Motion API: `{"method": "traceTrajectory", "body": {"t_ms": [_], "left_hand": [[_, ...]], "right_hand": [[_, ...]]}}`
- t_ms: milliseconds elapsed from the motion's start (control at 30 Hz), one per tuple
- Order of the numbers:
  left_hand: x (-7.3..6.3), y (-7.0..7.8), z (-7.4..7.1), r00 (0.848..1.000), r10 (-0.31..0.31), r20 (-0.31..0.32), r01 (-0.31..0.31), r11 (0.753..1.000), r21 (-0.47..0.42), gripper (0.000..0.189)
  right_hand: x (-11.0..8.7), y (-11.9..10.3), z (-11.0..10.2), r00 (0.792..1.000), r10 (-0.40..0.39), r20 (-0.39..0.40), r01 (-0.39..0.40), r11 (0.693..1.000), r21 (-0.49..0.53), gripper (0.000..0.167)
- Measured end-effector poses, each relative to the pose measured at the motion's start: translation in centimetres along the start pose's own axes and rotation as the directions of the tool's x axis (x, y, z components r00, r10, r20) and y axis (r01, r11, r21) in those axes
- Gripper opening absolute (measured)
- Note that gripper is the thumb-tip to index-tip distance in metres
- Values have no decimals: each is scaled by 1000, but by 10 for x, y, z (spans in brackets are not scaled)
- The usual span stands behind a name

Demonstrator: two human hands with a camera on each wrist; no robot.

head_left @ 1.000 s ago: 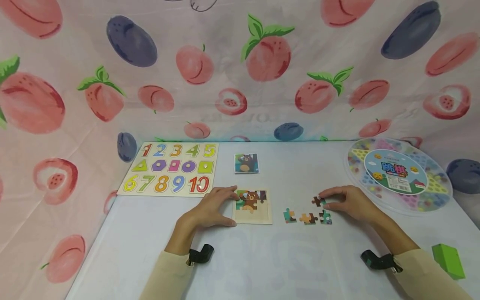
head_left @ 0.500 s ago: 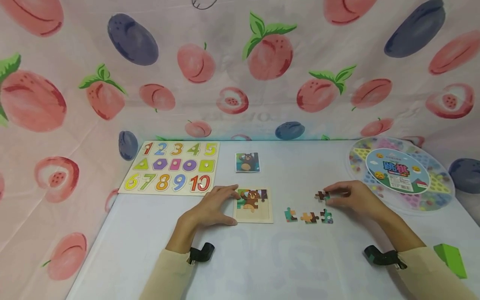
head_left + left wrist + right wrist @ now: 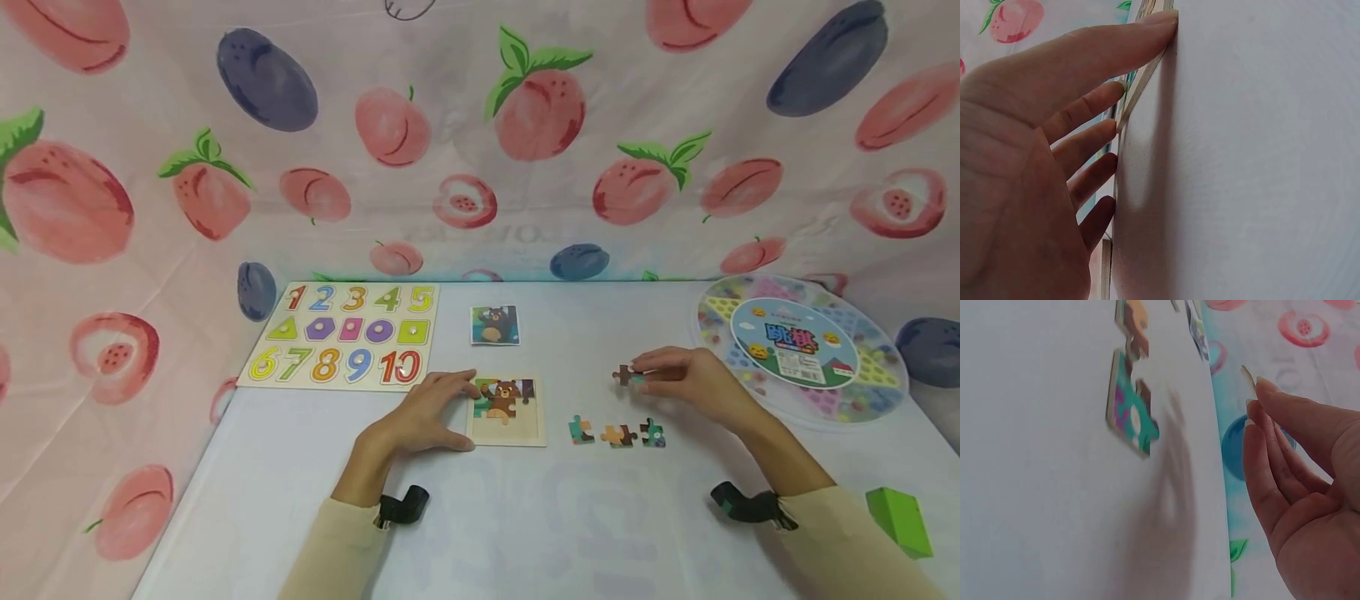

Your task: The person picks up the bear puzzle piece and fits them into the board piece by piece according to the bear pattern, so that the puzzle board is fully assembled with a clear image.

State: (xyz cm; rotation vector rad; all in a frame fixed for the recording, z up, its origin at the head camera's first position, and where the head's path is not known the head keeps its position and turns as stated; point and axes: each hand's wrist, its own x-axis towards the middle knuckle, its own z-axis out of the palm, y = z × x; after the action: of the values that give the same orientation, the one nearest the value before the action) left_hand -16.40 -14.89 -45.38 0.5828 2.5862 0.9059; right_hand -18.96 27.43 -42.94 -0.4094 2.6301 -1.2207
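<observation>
My left hand (image 3: 416,421) rests against the left side of a wooden puzzle board (image 3: 528,427). Its thumb touches the near-left corner and its index finger the left edge; in the left wrist view the thumb (image 3: 1097,53) lies extended along the board's rim. Part of a brown bear picture fills the upper part of the board. My right hand (image 3: 693,385) pinches a brown and green jigsaw piece (image 3: 624,375) above the table. In the right wrist view that piece (image 3: 1248,376) shows edge-on between thumb and fingertips. Loose jigsaw pieces (image 3: 619,435) lie in a row below, right of the board.
A bear picture card (image 3: 495,325) lies behind the board. The number and shape board (image 3: 341,335) is at the back left. A round Chinese checkers set (image 3: 802,346) stands at the back right. A green block (image 3: 898,522) sits at the right front.
My right hand has lifted the brown and green jigsaw piece off the table, first shifting slightly right, then moving up and left. My left hand stays at the puzzle board.
</observation>
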Motion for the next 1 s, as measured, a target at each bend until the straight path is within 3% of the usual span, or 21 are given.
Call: {"method": "traceTrajectory", "body": {"t_ms": [333,667,1000], "left_hand": [[0,0,1,1000,-4,1,4,1000,-5,61],[-1,1,0,1000,10,0,-10,1000,-16,61],[0,-2,-1,1000,17,9,-17,1000,-15,62]], "right_hand": [[18,-21,29,999,-9,32,6,996,86,33],[33,-39,65,991,-124,58,123,992,23,23],[42,-59,94,989,-105,107,103,994,29,23]]}}
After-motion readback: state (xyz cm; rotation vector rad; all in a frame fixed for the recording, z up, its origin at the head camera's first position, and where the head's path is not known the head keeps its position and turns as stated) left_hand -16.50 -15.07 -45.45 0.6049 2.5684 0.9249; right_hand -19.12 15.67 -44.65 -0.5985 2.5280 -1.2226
